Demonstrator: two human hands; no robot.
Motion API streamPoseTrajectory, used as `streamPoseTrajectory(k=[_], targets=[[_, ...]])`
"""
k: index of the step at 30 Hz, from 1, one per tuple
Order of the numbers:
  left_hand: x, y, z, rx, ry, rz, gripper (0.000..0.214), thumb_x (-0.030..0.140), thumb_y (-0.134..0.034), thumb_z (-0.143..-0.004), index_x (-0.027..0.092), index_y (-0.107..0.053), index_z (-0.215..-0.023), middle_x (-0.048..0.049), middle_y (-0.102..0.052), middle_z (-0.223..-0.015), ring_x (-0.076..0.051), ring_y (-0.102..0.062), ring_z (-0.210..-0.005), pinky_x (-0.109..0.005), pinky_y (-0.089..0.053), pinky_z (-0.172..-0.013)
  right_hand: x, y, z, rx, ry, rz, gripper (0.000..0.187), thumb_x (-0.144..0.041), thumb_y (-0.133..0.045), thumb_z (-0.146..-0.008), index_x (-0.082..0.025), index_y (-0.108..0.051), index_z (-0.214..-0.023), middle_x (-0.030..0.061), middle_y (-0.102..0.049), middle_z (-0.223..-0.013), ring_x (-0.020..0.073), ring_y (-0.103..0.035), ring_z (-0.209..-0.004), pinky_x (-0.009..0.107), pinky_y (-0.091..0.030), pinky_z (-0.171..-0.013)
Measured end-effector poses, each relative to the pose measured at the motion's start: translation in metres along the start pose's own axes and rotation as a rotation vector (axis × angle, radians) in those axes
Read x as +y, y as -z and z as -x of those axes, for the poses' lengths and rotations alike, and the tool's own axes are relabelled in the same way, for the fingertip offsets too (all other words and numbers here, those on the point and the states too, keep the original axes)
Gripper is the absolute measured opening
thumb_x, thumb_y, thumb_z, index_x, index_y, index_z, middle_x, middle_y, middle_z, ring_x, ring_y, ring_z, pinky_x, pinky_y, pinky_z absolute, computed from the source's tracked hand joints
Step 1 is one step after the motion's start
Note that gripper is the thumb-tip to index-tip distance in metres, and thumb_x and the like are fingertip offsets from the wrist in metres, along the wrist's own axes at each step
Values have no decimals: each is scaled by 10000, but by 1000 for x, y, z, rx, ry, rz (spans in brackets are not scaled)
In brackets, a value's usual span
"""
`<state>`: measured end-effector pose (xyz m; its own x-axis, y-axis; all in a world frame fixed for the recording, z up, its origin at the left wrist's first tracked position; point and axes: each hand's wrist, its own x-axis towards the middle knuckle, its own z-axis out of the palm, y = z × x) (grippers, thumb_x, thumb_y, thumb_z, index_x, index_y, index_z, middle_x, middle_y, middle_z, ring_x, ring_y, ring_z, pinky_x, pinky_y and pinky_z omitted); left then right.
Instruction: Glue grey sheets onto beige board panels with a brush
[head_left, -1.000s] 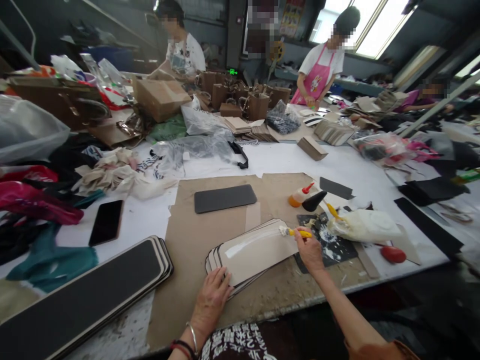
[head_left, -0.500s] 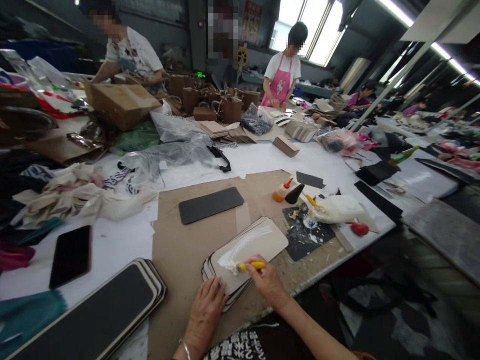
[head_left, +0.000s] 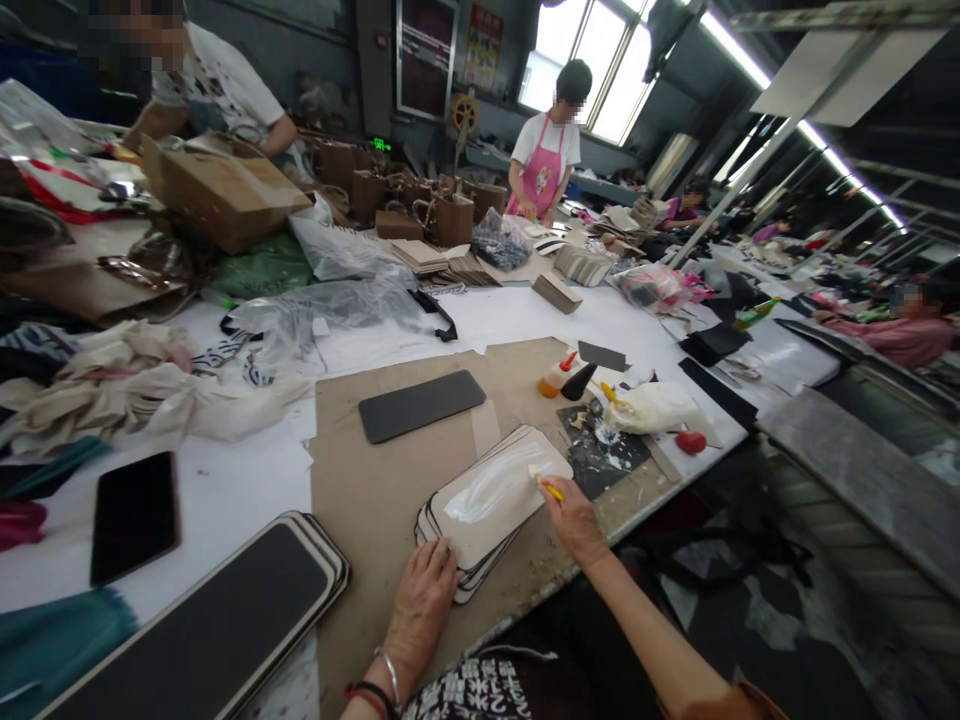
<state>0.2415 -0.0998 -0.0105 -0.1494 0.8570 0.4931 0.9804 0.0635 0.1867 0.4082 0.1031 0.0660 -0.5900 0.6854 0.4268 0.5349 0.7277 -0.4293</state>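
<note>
My left hand (head_left: 421, 600) lies flat, fingers spread, on the near corner of a fanned stack of rounded beige boards (head_left: 491, 500). White glue shines in a streak across the top board. My right hand (head_left: 574, 517) is closed on a yellow-handled glue brush (head_left: 549, 487), its white tip touching the board's right end. A dark rounded panel (head_left: 421, 404) lies on the brown paper sheet (head_left: 367, 480) beyond the stack.
An orange glue bottle (head_left: 556, 378), a black cone (head_left: 578, 381), a glue-smeared black mat (head_left: 604, 446) and a white bag (head_left: 654, 406) sit to the right. A phone (head_left: 133, 514) and stacked black-faced boards (head_left: 202, 620) lie left. Other people work at the table's far side.
My right hand swept the brush from the board's right end to its near-left end and back to the right end, widening the glue streak. The camera view turned right. My left hand stayed put.
</note>
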Motion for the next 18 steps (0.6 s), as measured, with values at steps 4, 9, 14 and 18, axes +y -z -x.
streamPoseTrajectory(k=[4,9,14,18], targets=[[0,4,2,-48,17,33,265,214,-410,-870,167,-573,-1074,-101,-620,-1101,-219,-567,-1015,-384,-499,-853,-71,-11,31,-137,13,-189,208,-304,-425,-906,-205,-599,-962,74,-647,-894,192,-597,-866,327,-498,-780],[-4,10,4,-98,25,85,307,183,-387,-873,148,-524,-1146,-97,-606,-1158,-205,-554,-1070,-375,-480,-892,-114,-9,45,-235,-155,-388,204,-298,-436,-896,-188,-608,-906,51,-647,-836,158,-618,-794,247,-504,-717],[-7,11,5,-141,-3,73,320,109,-392,-846,160,-545,-1123,-86,-608,-1170,-208,-552,-1078,-391,-466,-916,-67,0,34,-160,-244,-329,294,-406,-445,-873,-161,-609,-862,63,-651,-780,164,-625,-695,256,-506,-669],[-6,12,4,-110,2,57,320,98,-390,-836,161,-565,-1097,-84,-620,-1148,-203,-563,-1053,-380,-480,-898,-3,19,14,-31,-235,-139,377,-497,-422,-853,-170,-609,-839,79,-657,-805,186,-621,-718,294,-498,-692]])
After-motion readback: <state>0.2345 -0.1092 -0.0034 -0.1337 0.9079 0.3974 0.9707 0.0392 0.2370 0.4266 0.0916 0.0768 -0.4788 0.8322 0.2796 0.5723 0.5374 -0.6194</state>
